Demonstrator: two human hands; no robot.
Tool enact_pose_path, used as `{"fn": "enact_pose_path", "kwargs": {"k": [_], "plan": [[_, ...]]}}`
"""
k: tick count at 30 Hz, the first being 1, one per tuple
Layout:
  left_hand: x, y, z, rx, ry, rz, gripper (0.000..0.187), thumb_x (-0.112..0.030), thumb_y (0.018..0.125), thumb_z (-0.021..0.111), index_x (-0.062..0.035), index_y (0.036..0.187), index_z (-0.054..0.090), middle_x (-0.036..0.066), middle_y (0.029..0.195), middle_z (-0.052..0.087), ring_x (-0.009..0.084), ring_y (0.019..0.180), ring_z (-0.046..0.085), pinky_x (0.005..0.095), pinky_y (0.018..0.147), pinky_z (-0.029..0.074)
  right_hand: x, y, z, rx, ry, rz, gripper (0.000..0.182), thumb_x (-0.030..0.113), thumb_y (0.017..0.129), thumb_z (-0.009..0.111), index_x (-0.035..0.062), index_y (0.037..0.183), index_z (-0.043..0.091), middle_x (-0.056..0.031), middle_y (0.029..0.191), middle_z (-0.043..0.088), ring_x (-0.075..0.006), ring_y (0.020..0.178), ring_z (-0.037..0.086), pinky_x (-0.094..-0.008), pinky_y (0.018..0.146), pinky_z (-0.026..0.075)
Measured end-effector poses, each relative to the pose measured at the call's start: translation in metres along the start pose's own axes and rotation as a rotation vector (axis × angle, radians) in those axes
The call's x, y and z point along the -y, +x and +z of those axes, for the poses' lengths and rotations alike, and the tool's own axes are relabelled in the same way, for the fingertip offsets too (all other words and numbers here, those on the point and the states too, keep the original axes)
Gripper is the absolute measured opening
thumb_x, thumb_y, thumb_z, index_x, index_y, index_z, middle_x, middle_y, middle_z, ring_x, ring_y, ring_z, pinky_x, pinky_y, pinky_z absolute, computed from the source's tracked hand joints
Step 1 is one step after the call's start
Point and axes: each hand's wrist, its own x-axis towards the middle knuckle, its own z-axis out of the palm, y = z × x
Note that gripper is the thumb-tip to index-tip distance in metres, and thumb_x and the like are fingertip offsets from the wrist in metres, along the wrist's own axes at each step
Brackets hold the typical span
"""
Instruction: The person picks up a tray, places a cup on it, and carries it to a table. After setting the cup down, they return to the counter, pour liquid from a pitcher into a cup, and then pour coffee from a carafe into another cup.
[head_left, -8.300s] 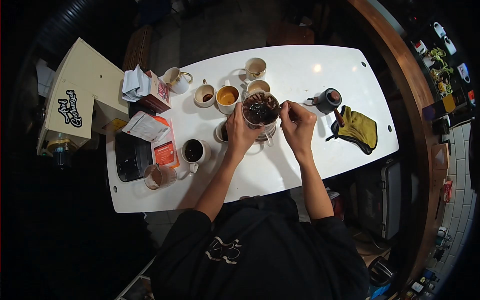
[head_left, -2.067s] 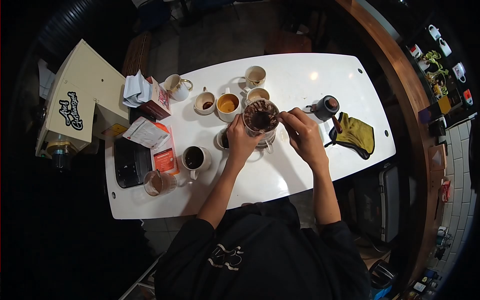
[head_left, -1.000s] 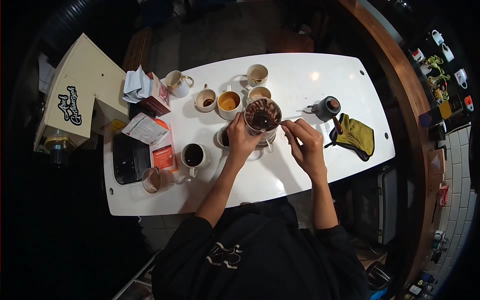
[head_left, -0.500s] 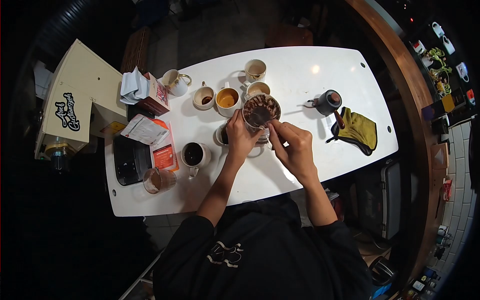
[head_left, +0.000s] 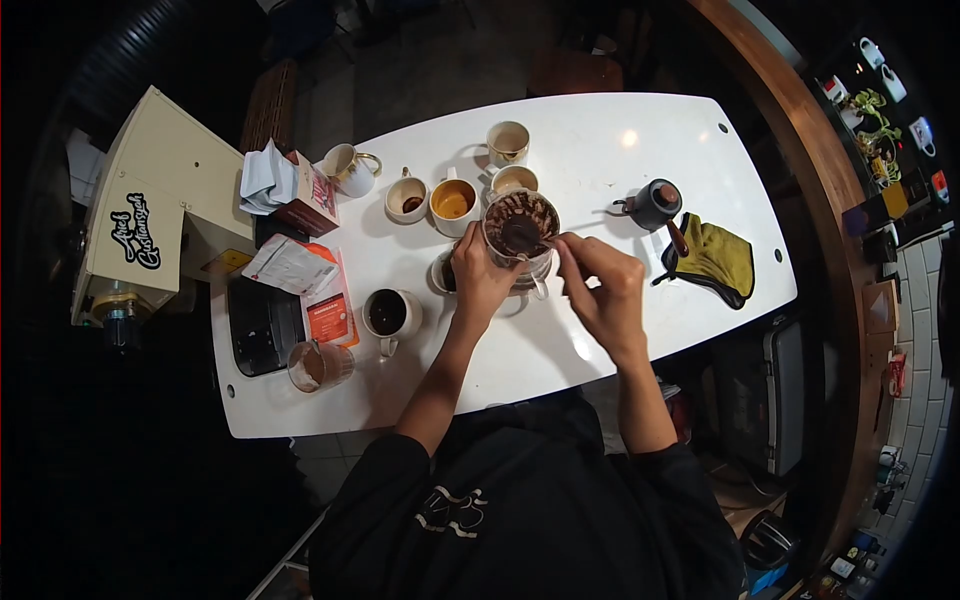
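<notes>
My left hand [head_left: 482,278] is closed on the near left side of a clear coffee dripper [head_left: 492,243], its thumb and fingers at the wall. Dark wet coffee grounds [head_left: 523,234] line the inside and lie at the bottom. Below the dripper, a glass server [head_left: 541,290] shows only in part, mostly covered by my left hand and the dripper. At the right rim, my right hand [head_left: 608,290] is pinched, fingertips touching or nearly touching the edge; whatever is between them is too small to name. A dark-filled vessel [head_left: 441,272] stands partly hidden behind my left wrist.
Several cups stand beyond the dripper, among them a cup with brown residue [head_left: 454,200]. A mug of dark liquid [head_left: 388,313] and a glass [head_left: 318,367] are at left, near coffee bags [head_left: 292,265] and a grinder [head_left: 150,200]. Rightward are a kettle [head_left: 657,205] and yellow cloth [head_left: 722,262].
My right hand has shifted slightly right and down, its fingertips moving from inside the dripper's near edge to its right rim. My left hand keeps its hold.
</notes>
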Motion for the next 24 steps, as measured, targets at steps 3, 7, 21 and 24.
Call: {"fn": "enact_pose_path", "kwargs": {"k": [3,7,21,24], "plan": [[-0.002,0.001,0.000,0.000,0.019,-0.014,0.050,-0.006,0.052,0.084,0.0030,0.093,0.055,0.019,0.089,0.059,0.0398,0.082,0.061,0.0451,0.074,0.049,0.006,0.007,-0.018,0.052,-0.038,-0.033,0.009,-0.003,0.083,0.064,-0.0035,0.092,0.067,-0.0092,0.063,0.057,-0.0148,0.049,0.053,-0.0277,0.047,0.040],[-0.007,0.002,-0.002,-0.002,0.026,-0.027,0.050,-0.005,0.052,0.083,0.0030,0.092,0.055,0.019,0.090,0.059,0.0397,0.082,0.061,0.0449,0.074,0.049,0.004,0.012,-0.028,0.130,-0.063,-0.054,0.010,0.000,0.083,0.066,-0.0017,0.092,0.067,-0.0101,0.068,0.059,-0.0188,0.053,0.055,-0.0300,0.050,0.041],[-0.005,0.002,-0.001,-0.007,-0.027,-0.020,0.047,-0.005,0.053,0.082,0.0035,0.091,0.055,0.019,0.089,0.059,0.0397,0.081,0.061,0.0448,0.073,0.049,0.002,0.019,-0.036,0.161,-0.041,0.024,0.010,0.002,0.082,0.067,0.0007,0.092,0.067,-0.0099,0.070,0.058,-0.0211,0.054,0.055,-0.0335,0.053,0.043],[-0.001,0.001,0.000,-0.005,-0.019,-0.010,0.048,-0.006,0.053,0.083,0.0033,0.091,0.055,0.019,0.089,0.059,0.0396,0.082,0.061,0.0450,0.073,0.049,0.002,0.023,-0.039,0.201,-0.106,0.001,0.009,0.002,0.082,0.067,0.0003,0.090,0.066,-0.0104,0.071,0.058,-0.0220,0.056,0.056,-0.0338,0.055,0.043]]}}
